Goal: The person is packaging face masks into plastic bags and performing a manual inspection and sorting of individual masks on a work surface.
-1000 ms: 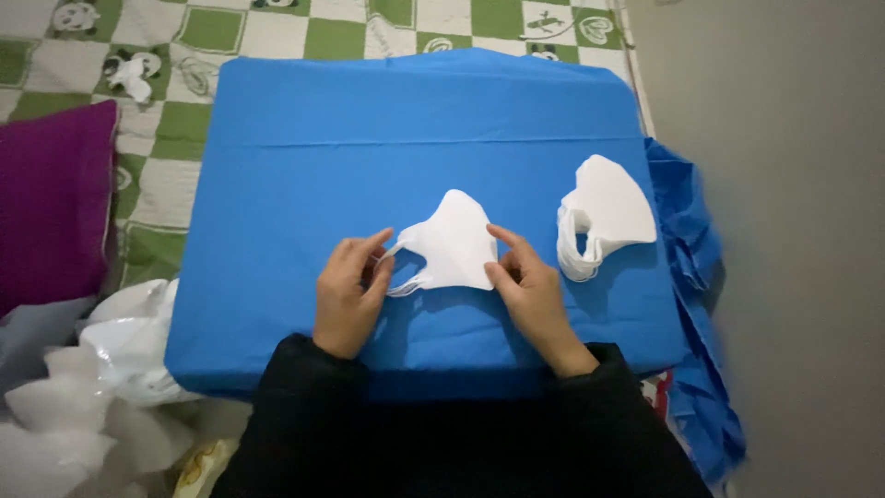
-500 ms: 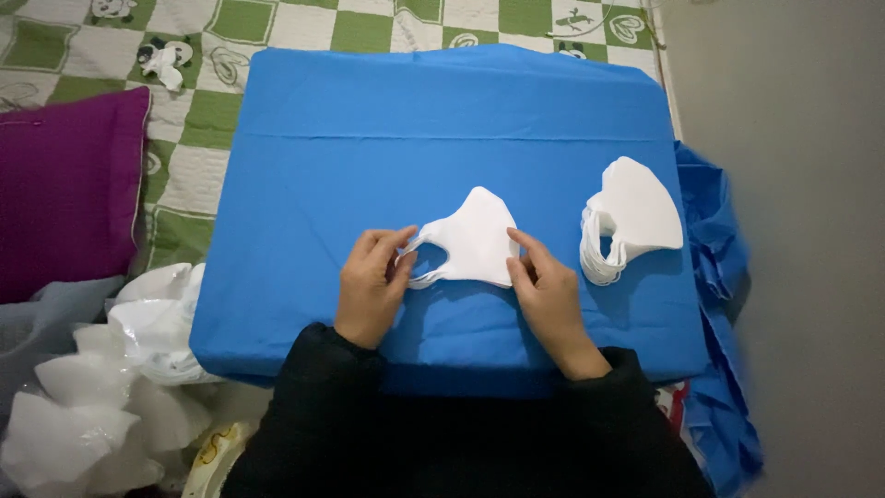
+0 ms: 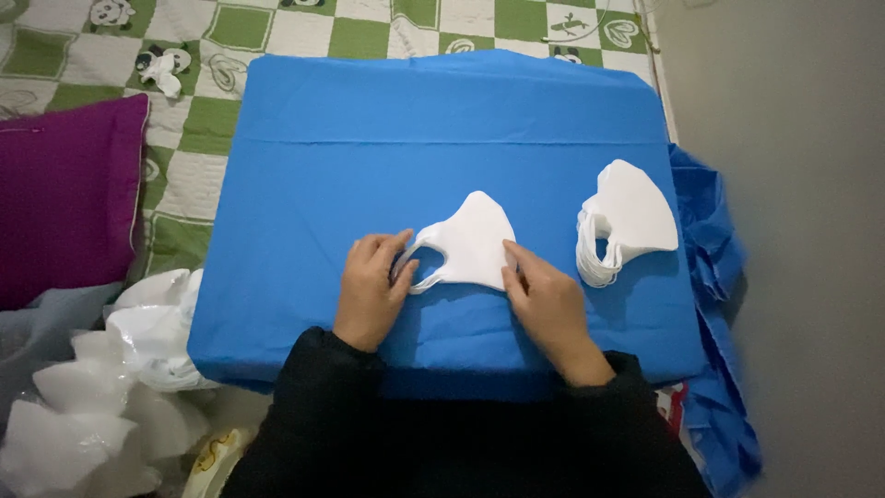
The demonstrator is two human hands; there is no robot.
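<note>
Down near the middle of the blue cloth [image 3: 442, 138], a white mask [image 3: 472, 242] is lying flat. Both hands are pressing on it: the left hand [image 3: 371, 288] is resting at its 9 o'clock edge, fingers [image 3: 392, 247] curled onto the ear loop, and the right hand [image 3: 544, 300] is sitting at its 4 o'clock corner, fingers flat on the fabric. At 3 o'clock, well apart, a stack of masks [image 3: 627, 221] is sitting. A purple pillow [image 3: 64, 198] is lying at 9 o'clock.
</note>
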